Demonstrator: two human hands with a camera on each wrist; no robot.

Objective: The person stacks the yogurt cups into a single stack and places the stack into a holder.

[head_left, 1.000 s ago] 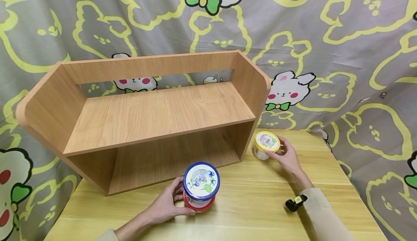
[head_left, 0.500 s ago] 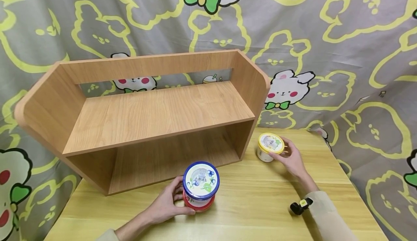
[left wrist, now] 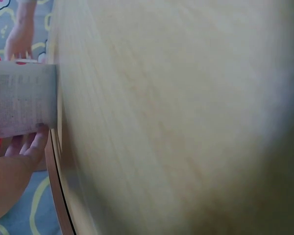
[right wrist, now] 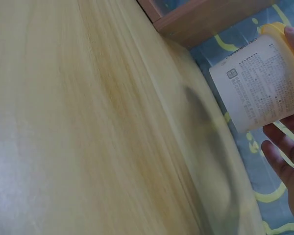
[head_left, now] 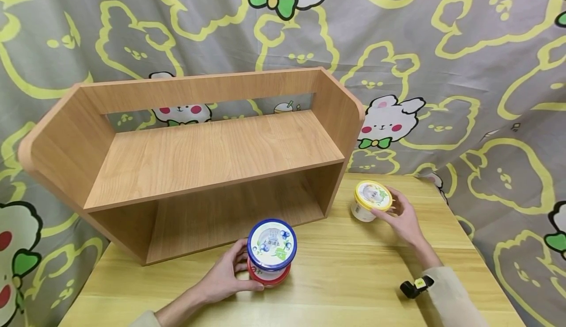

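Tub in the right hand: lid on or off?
On: the head view shows the yellow lid covering the top of the white tub.

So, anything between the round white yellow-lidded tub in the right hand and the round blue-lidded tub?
Nothing visible blocks the line from the yellow-lidded tub to the blue-lidded tub; only bare wooden tabletop lies there. The near right corner of the brown wooden shelf stands close beside it, perhaps worth watching.

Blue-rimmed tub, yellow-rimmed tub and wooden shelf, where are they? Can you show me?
Blue-rimmed tub (head_left: 271, 245): head view, on its lid.
Yellow-rimmed tub (head_left: 373, 196): head view, on its lid.
Wooden shelf (head_left: 216, 157): head view, on its upper board.
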